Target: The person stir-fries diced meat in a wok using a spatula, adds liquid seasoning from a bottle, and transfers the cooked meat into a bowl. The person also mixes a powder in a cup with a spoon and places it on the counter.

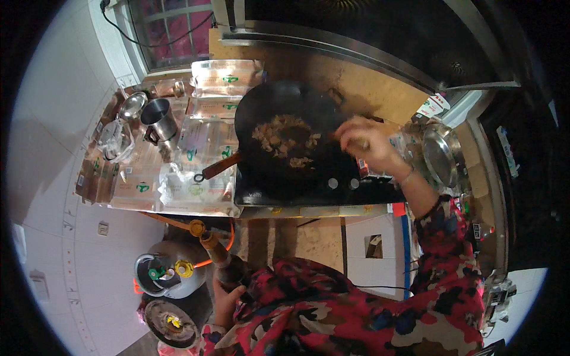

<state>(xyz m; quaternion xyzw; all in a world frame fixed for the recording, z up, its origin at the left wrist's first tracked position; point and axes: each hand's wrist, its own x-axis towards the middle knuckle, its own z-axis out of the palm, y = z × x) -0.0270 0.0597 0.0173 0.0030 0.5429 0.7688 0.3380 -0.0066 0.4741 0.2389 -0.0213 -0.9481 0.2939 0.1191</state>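
Note:
A black wok (276,95) with a wooden handle (221,164) sits on a black glass-topped gas stove (285,196). Browned chopped food (285,138) lies in its bottom, with a small separate clump toward the near side. Blurred by motion, my right hand (376,144) is over the wok's right side, fingers curled around a brown, round-ended object (360,143); the rest of that object cannot be made out. Down by my body, my left hand (226,296) grips a dark bottle (231,269), its neck tilted toward the counter and a yellow cap (197,228) at its mouth.
Left of the stove, foil-covered cardboard carries a metal pot (159,118), a metal lid (133,104) and a plastic bag (115,139). A steel basin (438,155) stands at right. Below are a gas cylinder (178,285) with an orange hose and a round lid (171,327). A range hood (356,49) overhangs.

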